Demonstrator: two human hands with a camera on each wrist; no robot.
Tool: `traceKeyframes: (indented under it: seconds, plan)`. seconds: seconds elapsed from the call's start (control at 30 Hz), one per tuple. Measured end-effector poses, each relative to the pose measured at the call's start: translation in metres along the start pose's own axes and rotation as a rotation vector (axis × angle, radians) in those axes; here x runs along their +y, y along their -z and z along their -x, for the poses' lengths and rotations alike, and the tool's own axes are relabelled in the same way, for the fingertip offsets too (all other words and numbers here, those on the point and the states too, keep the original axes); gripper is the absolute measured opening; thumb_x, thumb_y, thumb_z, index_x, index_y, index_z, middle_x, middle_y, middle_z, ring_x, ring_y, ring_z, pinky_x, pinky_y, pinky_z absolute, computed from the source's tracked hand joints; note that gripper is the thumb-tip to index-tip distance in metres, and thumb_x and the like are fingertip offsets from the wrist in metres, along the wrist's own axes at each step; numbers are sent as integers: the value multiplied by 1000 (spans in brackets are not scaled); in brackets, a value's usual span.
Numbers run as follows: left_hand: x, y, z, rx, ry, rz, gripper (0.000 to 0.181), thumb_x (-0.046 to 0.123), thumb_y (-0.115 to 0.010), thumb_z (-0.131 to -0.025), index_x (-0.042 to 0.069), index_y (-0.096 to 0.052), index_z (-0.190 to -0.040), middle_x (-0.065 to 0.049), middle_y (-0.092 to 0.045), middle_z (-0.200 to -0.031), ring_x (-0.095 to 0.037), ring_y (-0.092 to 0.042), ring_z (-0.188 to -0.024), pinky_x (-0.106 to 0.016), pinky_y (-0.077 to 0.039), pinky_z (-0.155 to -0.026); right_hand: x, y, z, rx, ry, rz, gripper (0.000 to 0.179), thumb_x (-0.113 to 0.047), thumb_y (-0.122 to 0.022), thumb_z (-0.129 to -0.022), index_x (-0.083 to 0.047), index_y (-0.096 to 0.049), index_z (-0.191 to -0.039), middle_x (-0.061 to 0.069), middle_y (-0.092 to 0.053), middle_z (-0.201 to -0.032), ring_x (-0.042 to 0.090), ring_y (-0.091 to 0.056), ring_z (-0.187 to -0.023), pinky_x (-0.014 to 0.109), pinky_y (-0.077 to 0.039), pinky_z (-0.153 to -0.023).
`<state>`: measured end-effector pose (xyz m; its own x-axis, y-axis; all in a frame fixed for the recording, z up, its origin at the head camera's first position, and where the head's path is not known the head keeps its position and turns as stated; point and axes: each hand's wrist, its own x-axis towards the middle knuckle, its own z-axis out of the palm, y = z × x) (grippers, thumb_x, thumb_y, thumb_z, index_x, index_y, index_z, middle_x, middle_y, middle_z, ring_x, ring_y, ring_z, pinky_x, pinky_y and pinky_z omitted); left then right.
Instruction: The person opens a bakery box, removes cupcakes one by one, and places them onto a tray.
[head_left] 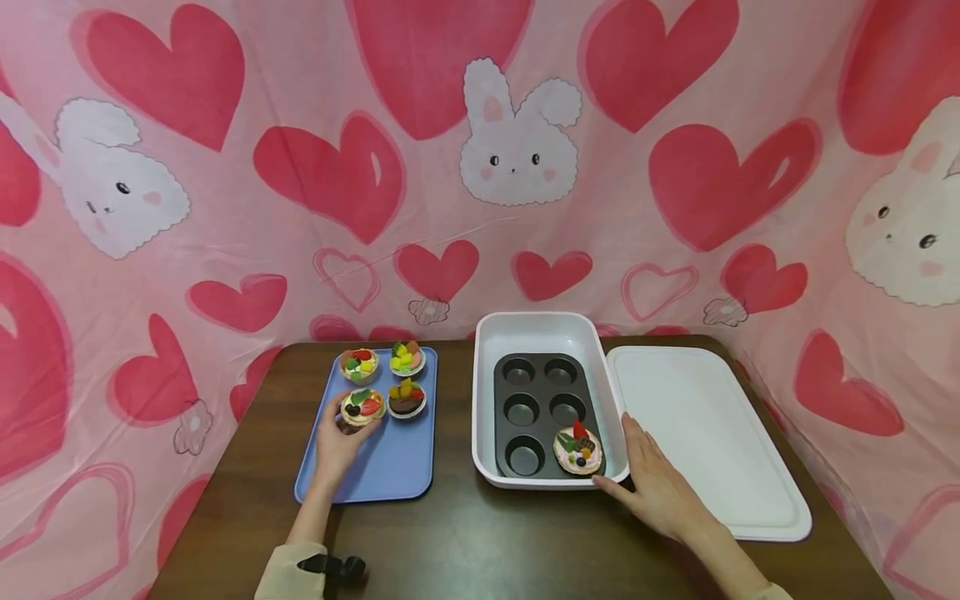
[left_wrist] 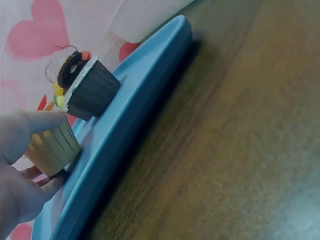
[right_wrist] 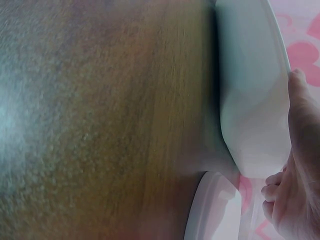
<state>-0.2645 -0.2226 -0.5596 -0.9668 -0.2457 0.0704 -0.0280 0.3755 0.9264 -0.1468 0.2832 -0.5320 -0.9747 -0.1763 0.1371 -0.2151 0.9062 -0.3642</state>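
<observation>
On the blue tray, my left hand grips a cupcake with strawberry and leaf topping, thumb and fingers on opposite sides. Its tan ribbed cup shows in the left wrist view. Beside it sits a dark cupcake with fruit. My right hand rests on the near right corner of a white bin, fingers straight along its side. Inside the bin lies a dark muffin pan. One pink-topped cupcake stands in the pan's near right cup.
Two more fruit-topped cupcakes stand at the tray's back, one on the left and one on the right. A white lid lies right of the bin. A heart-patterned cloth hangs behind the brown table.
</observation>
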Motion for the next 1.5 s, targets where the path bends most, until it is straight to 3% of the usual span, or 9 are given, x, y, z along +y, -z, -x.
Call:
traceKeyframes:
  seconds: [0.1, 0.23, 0.37, 0.57, 0.73, 0.83, 1.03, 1.27, 1.5]
  plan:
    - [-2, 0, 1, 6, -37, -64, 78, 2, -88, -91, -6, -47, -157, -32, -59, -149, -36, -60, -132, -7, -46, -95, 0, -1, -1, 6, 4, -1, 114, -58, -77, -98, 11, -20, -169, 35, -35, -172, 54, -40, -157, 69, -42, -123]
    - [-3, 0, 3, 21, -89, -124, 79, 9, -88, -91, -9, -47, -157, -36, -58, -151, -49, -58, -140, -49, -49, -117, -1, -1, 0, 7, 5, 4, 114, -57, -77, -98, 11, -20, -169, 35, -35, -172, 54, -40, -157, 69, -42, -124]
    - [-5, 1, 4, 70, -148, -191, 79, 16, -89, -89, -11, -51, -153, -40, -59, -147, -55, -57, -138, -69, -42, -117, -1, -1, 0, 7, 2, 7, 114, -58, -77, -97, 10, -20, -169, 35, -35, -172, 54, -41, -157, 69, -42, -124]
    - [-3, 6, 7, 35, -115, -260, 84, 24, -89, -90, -10, -49, -156, -39, -57, -152, -56, -55, -141, -71, -42, -119, -2, 0, 1, 15, -1, 16, 114, -59, -77, -97, 9, -21, -169, 33, -32, -175, 53, -37, -159, 69, -39, -126]
    - [-1, 12, 6, -51, -72, -321, 86, 28, -85, -98, -9, -42, -162, -37, -49, -161, -55, -49, -150, -69, -36, -127, -2, -2, 2, 36, 4, 35, 114, -61, -76, -97, 9, -22, -170, 31, -25, -178, 51, -31, -163, 43, -12, -142]
    - [-2, 13, 6, -55, -120, -345, 86, 31, -85, -97, -11, -43, -161, -38, -51, -159, -55, -51, -147, -70, -38, -125, -2, -2, 2, 51, 16, 48, 114, -61, -76, -97, 9, -23, -169, 32, -26, -178, 51, -31, -163, 30, -1, -140]
    - [-9, 12, 5, -15, -251, -387, 88, 45, -85, -96, -12, -50, -153, -41, -56, -151, -57, -54, -139, -74, -42, -117, -3, -2, 3, 49, 9, 53, 114, -61, -75, -97, 9, -23, -169, 31, -25, -178, 50, -31, -164, 29, 1, -140]
    - [-7, 14, 8, -55, -293, -502, 84, 30, -85, -97, -15, -45, -156, -42, -49, -158, -58, -44, -152, -72, -27, -131, -3, -1, 2, 40, -1, 49, 114, -63, -74, -97, 8, -23, -170, 31, -24, -179, 50, -30, -164, 26, 4, -138]
    - [-7, 16, 7, -92, -294, -642, 88, 37, -80, -101, -14, -39, -161, -38, -42, -166, -53, -33, -161, -69, -16, -136, -4, -2, 3, 43, -4, 47, 114, -63, -74, -97, 8, -23, -170, 31, -25, -179, 51, -30, -164, 24, 5, -138]
